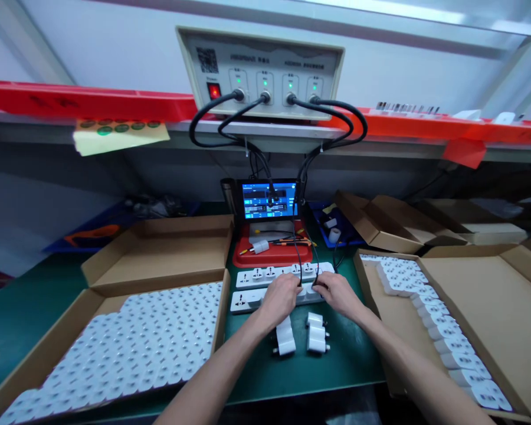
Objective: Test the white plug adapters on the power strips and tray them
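My left hand (pixel 281 300) is closed in a pinch at the lower end of a black cable (pixel 298 251), over the front white power strip (pixel 250 299). To its right, my right hand (pixel 337 293) pinches the end of a second black cable (pixel 317 260) at the same strip. White plug adapters (pixel 307 289) sit in the strip between my hands; the fingers partly hide them and the cable tips. Behind it lies another white power strip (pixel 265 274). On the green table in front stand two short rows of white plug adapters (pixel 285 337), (pixel 317 333).
Cardboard boxes with many white adapters flank me, one at left (pixel 225 307) and one at right (pixel 393 330). A lit screen (pixel 269 200) stands behind a red tray (pixel 272 258). Above, a tester box (pixel 265 62) feeds several cables down. A blue tray (pixel 349 236) holds small white pieces.
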The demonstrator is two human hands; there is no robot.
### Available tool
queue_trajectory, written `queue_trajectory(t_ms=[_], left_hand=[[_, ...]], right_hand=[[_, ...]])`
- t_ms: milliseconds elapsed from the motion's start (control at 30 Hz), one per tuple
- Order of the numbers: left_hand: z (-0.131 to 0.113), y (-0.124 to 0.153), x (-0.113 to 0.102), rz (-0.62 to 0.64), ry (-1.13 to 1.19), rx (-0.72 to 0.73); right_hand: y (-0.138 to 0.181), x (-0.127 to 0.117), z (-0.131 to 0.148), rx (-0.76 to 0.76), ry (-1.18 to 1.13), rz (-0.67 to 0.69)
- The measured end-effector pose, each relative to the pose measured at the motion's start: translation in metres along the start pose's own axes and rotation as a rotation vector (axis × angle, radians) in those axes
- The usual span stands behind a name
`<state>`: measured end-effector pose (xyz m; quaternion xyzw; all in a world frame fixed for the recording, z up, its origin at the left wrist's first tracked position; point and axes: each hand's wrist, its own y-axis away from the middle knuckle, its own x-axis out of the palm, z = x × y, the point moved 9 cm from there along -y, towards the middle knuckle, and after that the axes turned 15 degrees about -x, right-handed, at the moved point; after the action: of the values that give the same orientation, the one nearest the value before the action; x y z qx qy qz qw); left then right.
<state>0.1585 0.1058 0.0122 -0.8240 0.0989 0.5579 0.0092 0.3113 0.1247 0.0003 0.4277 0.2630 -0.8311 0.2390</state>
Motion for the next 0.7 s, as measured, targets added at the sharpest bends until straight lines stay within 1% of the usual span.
queue_trajectory(t_ms=[67,100,167,200,267,333,400,433,500,600,667,700], left_hand=[[0.009,0.010,-0.012,-0.045,-0.028,0.024],[0.018,0.015,-0.019,-0.074,-0.040,0.026],[0.044,0.027,-0.031,-0.107,-0.063,-0.008],[0.058,0.032,-0.033,-0.095,-0.082,-0.045],[0.087,0.039,-0.033,-0.029,-0.125,-0.137],[0.106,0.043,-0.030,0.041,-0.149,-0.207],[0.113,0.044,-0.030,0.061,-0.134,-0.227],[0.113,0.044,-0.032,0.052,-0.112,-0.219],[0.110,0.044,-0.043,-0.011,-0.030,-0.186],[0.111,0.049,-0.074,-0.196,0.223,-0.128],[0.125,0.055,-0.093,-0.303,0.441,-0.141],[0.137,0.056,-0.098,-0.332,0.559,-0.179]], right_hand=[[0.003,-0.010,0.004,-0.001,0.075,-0.001],[0.005,-0.016,0.008,-0.003,0.119,-0.015],[0.005,-0.022,0.023,-0.033,0.197,-0.033],[0.003,-0.018,0.035,-0.065,0.227,-0.016],[-0.008,0.002,0.063,-0.149,0.271,0.083],[-0.026,0.030,0.089,-0.205,0.304,0.215],[-0.046,0.057,0.105,-0.200,0.335,0.327],[-0.056,0.067,0.109,-0.185,0.345,0.370],[-0.072,0.083,0.112,-0.170,0.333,0.425],[-0.083,0.093,0.107,-0.179,0.258,0.441],[-0.085,0.090,0.102,-0.187,0.209,0.387],[-0.086,0.084,0.101,-0.195,0.180,0.324]])
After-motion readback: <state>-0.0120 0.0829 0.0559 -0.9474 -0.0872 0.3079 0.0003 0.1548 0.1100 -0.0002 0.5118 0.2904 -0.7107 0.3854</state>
